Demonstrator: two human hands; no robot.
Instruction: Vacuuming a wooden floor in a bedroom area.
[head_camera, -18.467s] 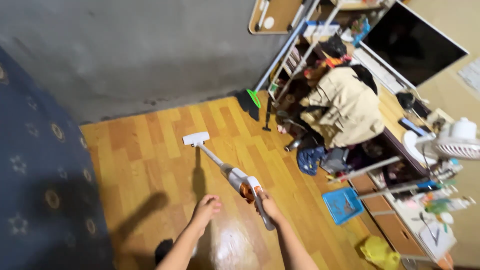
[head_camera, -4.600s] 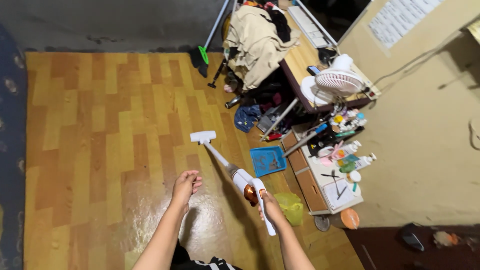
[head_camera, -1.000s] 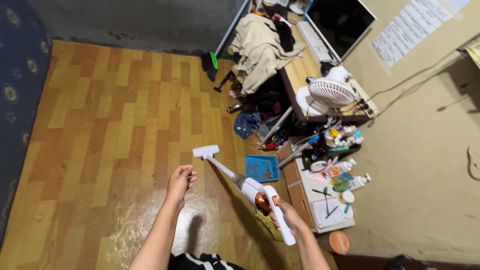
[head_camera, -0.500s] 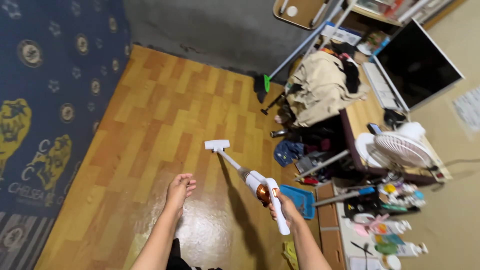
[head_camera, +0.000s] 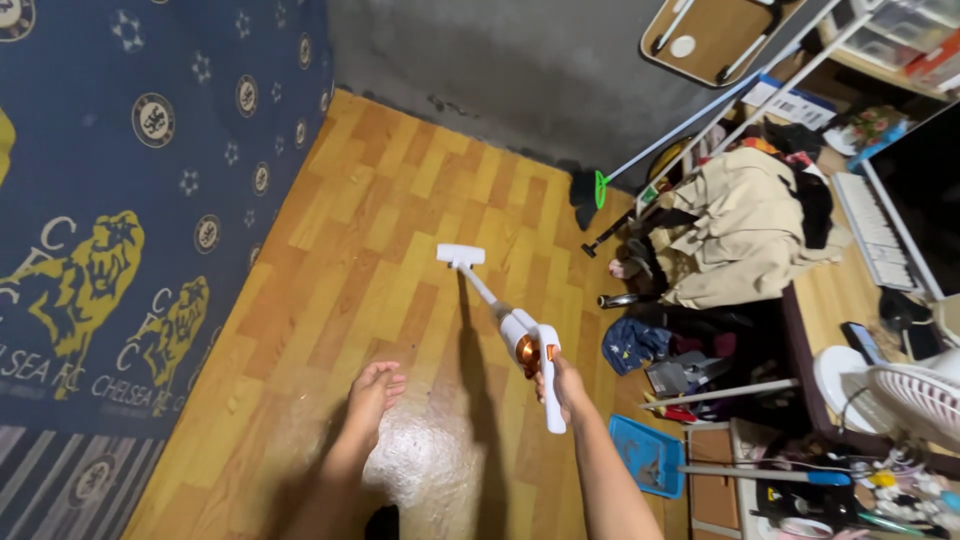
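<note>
- A stick vacuum (head_camera: 505, 325) is held out over the wooden floor (head_camera: 380, 250), its white head (head_camera: 460, 256) set flat on the planks near the middle of the room.
- The right hand (head_camera: 561, 385) is wrapped round the white handle at the rear, fingers closed tight on it, just behind the orange motor body.
- The left hand (head_camera: 375, 392) hangs free above a glossy patch of floor, fingers loosely curled and holding nothing, well apart from the vacuum.
- The vacuum is judged rigid and fairly light, since one hand carries it; most weight is likely at the motor end, so the handle is the proper grip, while the thin tube would be a poor one.
- The plastic shell looks smooth and could slip in a damp palm.
- A blue patterned blanket (head_camera: 120, 240) lies along the left edge of the floor.
- To the right are seen a beige coat (head_camera: 745, 225) heaped over clutter, a blue tray (head_camera: 648, 455) on the floor, a white fan (head_camera: 915, 395), and a green-headed mop (head_camera: 600, 185) leaning on the grey wall (head_camera: 500, 60).
</note>
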